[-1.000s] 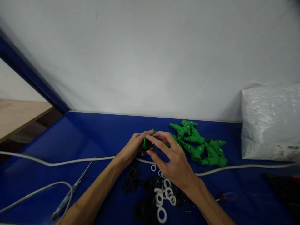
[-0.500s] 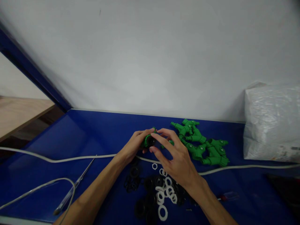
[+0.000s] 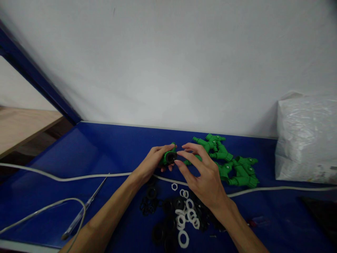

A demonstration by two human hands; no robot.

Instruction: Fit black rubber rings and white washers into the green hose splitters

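Note:
My left hand (image 3: 155, 158) is closed around a green plastic valve fitting (image 3: 166, 159), whose round mouth, lined with a black ring (image 3: 171, 157), faces toward me. Just right of that mouth is my right hand (image 3: 198, 168), its fingers curved and spread. Thumb and forefinger are apart, their tips close to the rim; whether they touch it I cannot tell. Behind my right hand lies a pile of similar green fittings (image 3: 242, 172). Below the hands are scattered white plastic rings (image 3: 183, 239), larger black rings (image 3: 158, 232) and small black O-rings (image 3: 147, 206).
A white cable (image 3: 100, 175) crosses the blue table (image 3: 118, 144) and passes beneath my arms. To the left lies a slender pointed tool (image 3: 81, 213) beside a cable loop. A plastic-wrapped package (image 3: 305, 140) stands at right; a red-and-clear handled tool (image 3: 256, 222) lies nearer me.
My right hand has drawn slightly right, away from the fitting's mouth, uncovering more of the black ring. The left hand keeps its hold, and the view has shifted a little.

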